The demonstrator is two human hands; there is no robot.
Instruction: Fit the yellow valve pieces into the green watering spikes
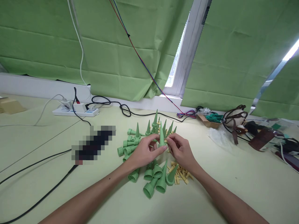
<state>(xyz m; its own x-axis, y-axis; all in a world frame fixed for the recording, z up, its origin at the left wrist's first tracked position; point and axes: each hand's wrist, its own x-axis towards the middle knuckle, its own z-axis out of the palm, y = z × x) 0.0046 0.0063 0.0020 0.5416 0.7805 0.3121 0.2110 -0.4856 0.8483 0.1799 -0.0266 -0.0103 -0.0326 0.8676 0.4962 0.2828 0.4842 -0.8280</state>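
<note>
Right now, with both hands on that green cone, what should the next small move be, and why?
Likely push the beige piece in the right hand into the green cone: the left hand holds the cone tip-up, and the piece sits right at its side.

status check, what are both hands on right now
Left hand grips upright green cone. Right hand touches its base. Loose cones and tan pegs piled beneath.

Matt green plastic cones (153, 177). Smooth, pale matt table (233, 174). Creased green cloth curtains (116, 46); glossy black cable (35, 199).
</note>
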